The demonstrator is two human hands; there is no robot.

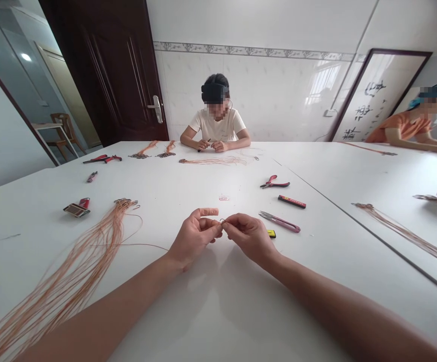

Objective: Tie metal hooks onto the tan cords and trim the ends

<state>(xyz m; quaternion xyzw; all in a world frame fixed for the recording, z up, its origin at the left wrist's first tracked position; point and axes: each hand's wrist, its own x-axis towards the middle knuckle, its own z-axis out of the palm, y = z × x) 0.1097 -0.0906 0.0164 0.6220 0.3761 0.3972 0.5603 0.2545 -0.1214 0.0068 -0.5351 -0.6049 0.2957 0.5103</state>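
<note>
My left hand (199, 232) and my right hand (247, 232) meet above the white table, thumbs and fingers pinched together. Between the fingertips shows the dark bend of a small hook (222, 220); the rest of it is covered by my fingers. A thin orange line (145, 245) runs across the table to my left wrist; its end is hidden. To the left lies a long bundle of orange lines (101, 241) with a cluster of metal hooks (126, 202) at its far end. Pink thread snips (281, 221) and a partly covered yellow-and-black item (271, 234) are beside my right hand.
Red-handled pliers (275, 182) and a red-black box (292, 201) lie right of centre. A striped box (76, 209), small pink tool (92, 177) and more pliers (103, 159) are left. One person (215, 123) sits opposite, another (410, 125) at right. A seam (354, 219) crosses the table.
</note>
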